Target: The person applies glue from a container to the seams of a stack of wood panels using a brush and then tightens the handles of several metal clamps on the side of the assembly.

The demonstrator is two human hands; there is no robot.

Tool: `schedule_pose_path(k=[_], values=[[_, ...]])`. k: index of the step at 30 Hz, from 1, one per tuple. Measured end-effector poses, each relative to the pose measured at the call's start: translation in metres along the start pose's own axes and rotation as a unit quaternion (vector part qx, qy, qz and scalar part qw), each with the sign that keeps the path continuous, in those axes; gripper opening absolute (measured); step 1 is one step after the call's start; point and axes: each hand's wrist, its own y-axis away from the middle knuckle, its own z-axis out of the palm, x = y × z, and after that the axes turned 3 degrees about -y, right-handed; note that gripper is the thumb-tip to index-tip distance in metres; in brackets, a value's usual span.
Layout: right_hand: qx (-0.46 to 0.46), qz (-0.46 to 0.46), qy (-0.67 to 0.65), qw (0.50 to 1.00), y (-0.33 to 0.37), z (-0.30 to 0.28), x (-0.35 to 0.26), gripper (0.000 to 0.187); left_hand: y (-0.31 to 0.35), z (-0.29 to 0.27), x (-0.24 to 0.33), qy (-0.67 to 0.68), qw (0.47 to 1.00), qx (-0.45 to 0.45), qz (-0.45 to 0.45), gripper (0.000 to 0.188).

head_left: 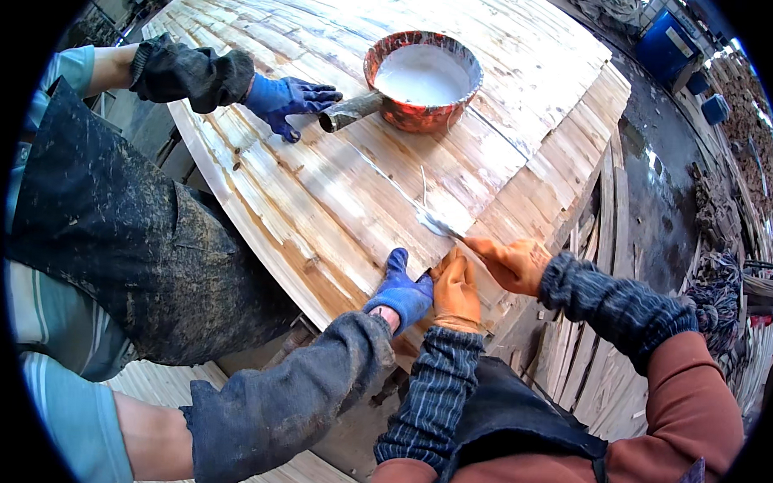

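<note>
My right hand (513, 263), in an orange glove, closes round the handle of a slim spreading tool (438, 225). Its working end is coated in white paste and touches the wood panel (319, 214); whether it is a brush or a blade I cannot make out. Close on its left, my left hand (457, 295), also gloved in orange, rests at the panel's near edge with fingers bunched; what lies between them is hidden. Thin white streaks run over the boards by the tool. Farther back stands a red pan (421, 117) of white liquid, its thick handle (350, 112) pointing left.
A co-worker in a dark apron (140, 233) stands at the left. One blue-gloved hand (285, 102) lies near the pan handle, the other (402, 291) right beside my left hand. Long wood strips (603, 249) lie right of the panel; a blue barrel (666, 43) stands behind.
</note>
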Motion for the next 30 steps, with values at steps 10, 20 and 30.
schedule_pose_path(k=[10,20,30], values=[[0.018,0.035,0.0,0.999,-0.009,-0.024,0.01,0.058,0.025,0.01,0.029,0.139,0.986,0.025,-0.083,0.044],[0.011,0.023,-0.037,0.999,0.058,0.005,0.015,0.053,0.016,-0.02,0.001,-0.235,0.951,-0.089,0.181,0.035],[0.095,0.074,-0.107,0.987,0.069,0.039,0.018,0.054,0.028,-0.01,0.03,-0.554,0.778,-0.109,0.274,0.031]])
